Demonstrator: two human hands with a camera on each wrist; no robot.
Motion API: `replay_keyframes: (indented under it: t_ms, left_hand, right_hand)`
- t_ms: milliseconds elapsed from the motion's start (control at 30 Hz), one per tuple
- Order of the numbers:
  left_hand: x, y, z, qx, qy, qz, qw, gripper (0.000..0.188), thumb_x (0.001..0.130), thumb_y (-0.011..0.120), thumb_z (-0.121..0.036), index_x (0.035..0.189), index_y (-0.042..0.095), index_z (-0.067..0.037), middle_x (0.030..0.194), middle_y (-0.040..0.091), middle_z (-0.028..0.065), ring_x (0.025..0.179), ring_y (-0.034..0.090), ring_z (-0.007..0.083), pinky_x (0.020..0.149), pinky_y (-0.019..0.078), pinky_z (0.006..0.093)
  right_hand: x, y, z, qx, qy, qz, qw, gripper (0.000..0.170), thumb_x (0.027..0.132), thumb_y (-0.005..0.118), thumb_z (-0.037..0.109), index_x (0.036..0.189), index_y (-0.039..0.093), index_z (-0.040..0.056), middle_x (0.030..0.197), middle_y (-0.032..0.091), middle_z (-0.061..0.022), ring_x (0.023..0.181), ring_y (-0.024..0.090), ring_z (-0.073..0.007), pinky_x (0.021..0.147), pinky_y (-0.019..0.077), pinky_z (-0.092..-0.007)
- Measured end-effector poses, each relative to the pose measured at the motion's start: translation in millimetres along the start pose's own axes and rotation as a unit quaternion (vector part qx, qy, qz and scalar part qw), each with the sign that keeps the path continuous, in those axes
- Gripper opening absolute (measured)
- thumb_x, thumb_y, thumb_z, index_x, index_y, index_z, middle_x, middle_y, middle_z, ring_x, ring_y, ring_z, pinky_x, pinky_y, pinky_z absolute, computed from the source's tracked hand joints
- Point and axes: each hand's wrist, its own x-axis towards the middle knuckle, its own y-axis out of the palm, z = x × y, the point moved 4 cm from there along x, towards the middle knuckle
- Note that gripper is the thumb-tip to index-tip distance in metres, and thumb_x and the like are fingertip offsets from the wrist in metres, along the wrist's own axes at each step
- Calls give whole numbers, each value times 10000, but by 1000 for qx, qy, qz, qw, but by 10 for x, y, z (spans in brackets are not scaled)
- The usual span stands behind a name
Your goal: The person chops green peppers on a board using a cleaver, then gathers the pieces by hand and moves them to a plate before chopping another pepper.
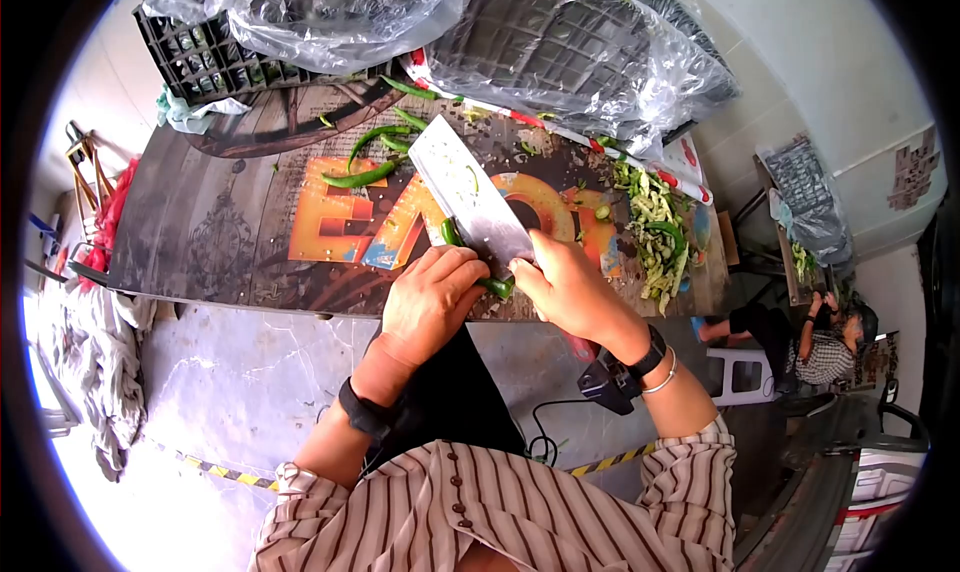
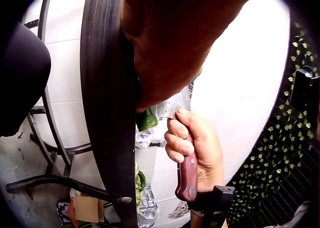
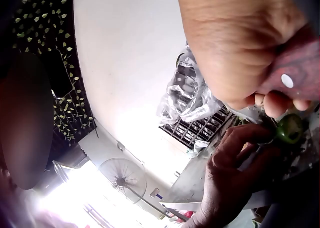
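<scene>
My left hand (image 1: pixel 430 297) holds a green chili pepper (image 1: pixel 497 287) at the front edge of the table, fingertips bent over it. The pepper's cut end (image 3: pixel 290 129) faces the camera in the right wrist view. My right hand (image 1: pixel 585 290) grips a cleaver (image 1: pixel 470 187), its broad blade slanting away to the left, right beside the left fingers. In the left wrist view, my fingers wrap the cleaver's reddish riveted handle (image 2: pixel 187 175). Several whole green chilies (image 1: pixel 365 177) lie beyond the left hand. Chopped chili pieces (image 1: pixel 655 237) are heaped at the table's right end.
Black plastic crates (image 1: pixel 560 52) wrapped in clear film stand along the table's far side. A cloth (image 1: pixel 195 112) lies at the far left corner of the printed table (image 1: pixel 200 212). To the right, another person (image 1: pixel 825 347) sits beside a white stool (image 1: pixel 742 374).
</scene>
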Motion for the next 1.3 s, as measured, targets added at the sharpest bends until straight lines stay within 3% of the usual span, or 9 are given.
replay_keyframes:
  t_ms: [233,300,333,400,433,500,833,1000,1300]
  left_hand:
    - [-24,12,26,8,-8,29,1000,229,734,723,-98,947,636,-103,1004,625,13,959,595,225,808,513,337]
    - [-21,12,26,11,5,23,1000,226,727,727,-104,936,640,-103,997,628,9,938,596,222,791,515,331]
    - [-25,3,21,11,5,25,1000,226,727,727,-104,936,640,-103,997,628,9,938,596,222,791,515,331]
    - [-23,-26,5,-1,3,34,999,222,727,736,-124,929,646,-105,982,630,6,902,594,220,775,514,324]
    - [-18,-36,-3,0,4,35,999,222,727,736,-124,929,646,-105,982,630,6,902,594,220,775,514,324]
    - [-9,-48,-13,-12,-1,36,999,182,740,740,-146,896,656,-104,963,632,-1,857,587,216,757,513,321]
    - [-34,49,-6,41,0,13,999,134,752,758,-167,831,674,-98,1011,609,26,884,571,254,763,494,355]
    - [-8,0,-18,90,-14,-8,996,279,734,781,-217,952,644,-110,1108,576,42,1047,517,279,911,405,404]
    - [35,10,-50,95,-44,-21,994,425,707,803,-226,1063,610,-100,1133,578,69,1093,510,296,942,387,410]
  right_hand:
    - [49,27,-114,1,0,-13,1000,227,905,554,110,811,433,-57,664,512,-303,626,529,-471,554,404,-466]
    - [59,42,-192,13,0,-16,1000,201,920,542,115,839,468,-54,610,541,-236,522,561,-369,493,423,-415]
    - [63,24,-192,15,1,-16,1000,201,920,542,115,839,468,-54,610,541,-236,522,561,-369,493,423,-415]
    - [67,17,-242,153,80,19,985,169,934,526,122,898,510,-43,581,555,-100,452,557,-189,425,438,-328]
    - [72,5,-261,154,80,18,985,169,934,526,122,898,510,-43,581,555,-100,452,557,-189,425,438,-328]
    - [84,12,-319,191,82,29,978,163,943,517,131,965,528,-30,606,527,-2,445,519,-72,396,446,-261]
    - [-66,149,-456,233,80,-12,969,147,945,515,133,916,487,-9,599,507,-15,423,510,-102,400,422,-276]
    - [-218,198,-402,255,55,-55,964,164,955,508,133,1001,504,-24,580,517,-26,417,507,-110,404,410,-282]
    - [-353,247,-437,232,23,-99,967,163,956,507,125,1010,520,-28,558,539,-49,409,513,-122,406,414,-286]
